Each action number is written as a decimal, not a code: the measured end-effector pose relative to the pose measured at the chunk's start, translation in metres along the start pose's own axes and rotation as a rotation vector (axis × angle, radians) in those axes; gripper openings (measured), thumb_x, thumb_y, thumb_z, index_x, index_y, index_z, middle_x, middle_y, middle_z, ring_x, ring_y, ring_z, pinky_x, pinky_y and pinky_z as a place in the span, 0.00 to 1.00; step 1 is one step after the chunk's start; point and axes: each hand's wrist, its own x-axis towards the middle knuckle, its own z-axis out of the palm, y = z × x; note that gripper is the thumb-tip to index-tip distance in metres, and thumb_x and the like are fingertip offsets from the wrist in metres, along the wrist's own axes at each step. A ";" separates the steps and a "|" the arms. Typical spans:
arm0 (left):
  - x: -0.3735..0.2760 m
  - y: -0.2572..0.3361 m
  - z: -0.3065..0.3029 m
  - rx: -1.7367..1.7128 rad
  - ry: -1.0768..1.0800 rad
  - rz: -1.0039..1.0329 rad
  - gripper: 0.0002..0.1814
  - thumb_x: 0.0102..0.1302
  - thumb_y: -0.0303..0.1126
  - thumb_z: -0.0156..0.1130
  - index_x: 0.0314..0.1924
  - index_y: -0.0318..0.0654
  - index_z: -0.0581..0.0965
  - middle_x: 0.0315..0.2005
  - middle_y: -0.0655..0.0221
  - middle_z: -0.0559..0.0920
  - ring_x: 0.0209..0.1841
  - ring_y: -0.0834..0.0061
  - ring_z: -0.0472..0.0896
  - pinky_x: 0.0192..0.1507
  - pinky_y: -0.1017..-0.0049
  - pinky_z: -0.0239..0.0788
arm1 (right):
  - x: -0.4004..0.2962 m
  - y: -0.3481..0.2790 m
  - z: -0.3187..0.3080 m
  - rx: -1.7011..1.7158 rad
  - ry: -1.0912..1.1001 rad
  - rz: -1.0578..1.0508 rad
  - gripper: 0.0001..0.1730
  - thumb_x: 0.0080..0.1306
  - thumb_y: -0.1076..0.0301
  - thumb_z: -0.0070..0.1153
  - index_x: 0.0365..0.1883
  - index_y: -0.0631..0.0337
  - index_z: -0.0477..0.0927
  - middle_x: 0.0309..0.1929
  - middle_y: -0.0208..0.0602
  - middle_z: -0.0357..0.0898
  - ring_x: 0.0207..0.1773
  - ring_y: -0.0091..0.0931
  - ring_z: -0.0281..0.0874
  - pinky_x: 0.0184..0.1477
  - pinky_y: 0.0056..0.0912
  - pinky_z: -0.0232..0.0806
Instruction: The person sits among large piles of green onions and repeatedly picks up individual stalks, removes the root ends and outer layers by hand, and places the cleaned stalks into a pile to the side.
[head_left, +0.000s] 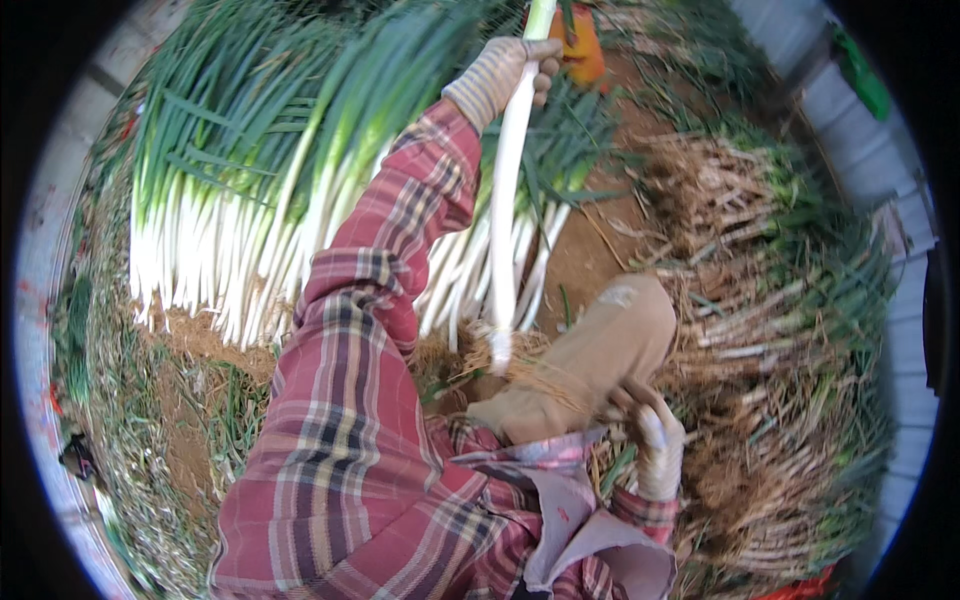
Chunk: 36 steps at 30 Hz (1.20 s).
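Note:
My left hand (517, 71), in a striped knit glove, is shut around a leek-like long green onion (507, 195). Its white shank hangs down with the trimmed-looking root end (500, 352) beside my bent leg (600, 352). My right hand (652, 435), gloved and blurred, is low at the right by that leg, fingers curled; whether it pinches anything is unclear. Dry, straw-coloured strands (559, 382) lie over the trouser leg. Beyond my left arm, a broad row of long green onions (217, 247) lies side by side, white shanks and brown roots towards me.
More onions (465, 277) lie under the raised arm. Unpeeled onions with brown roots (742, 330) are heaped along the right. An orange-and-yellow object (581, 49) is behind my left hand. Leaf scraps (142, 465) cover the ground at left; a corrugated wall (911, 315) edges the right.

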 end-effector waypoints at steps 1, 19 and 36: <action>-0.009 0.009 -0.006 0.036 0.027 -0.013 0.12 0.63 0.38 0.64 0.39 0.37 0.76 0.21 0.75 0.76 0.17 0.82 0.72 0.17 0.78 0.67 | -0.003 0.015 -0.022 -0.027 0.065 0.029 0.40 0.64 0.42 0.52 0.58 0.73 0.70 0.49 0.45 0.79 0.40 0.24 0.80 0.35 0.21 0.71; -0.149 -0.028 -0.280 1.644 0.558 -0.219 0.28 0.51 0.50 0.65 0.40 0.29 0.81 0.37 0.45 0.82 0.45 0.51 0.80 0.45 0.62 0.69 | -0.073 0.168 -0.147 -0.925 0.256 0.166 0.20 0.62 0.56 0.56 0.45 0.63 0.79 0.33 0.47 0.81 0.31 0.38 0.81 0.36 0.39 0.70; -0.052 -0.172 0.353 0.416 -0.930 -0.122 0.24 0.63 0.33 0.63 0.57 0.30 0.73 0.50 0.62 0.80 0.53 0.75 0.76 0.56 0.76 0.66 | 0.049 0.167 -0.223 -0.216 0.369 0.487 0.27 0.67 0.61 0.54 0.63 0.60 0.69 0.48 0.44 0.80 0.40 0.33 0.81 0.42 0.35 0.75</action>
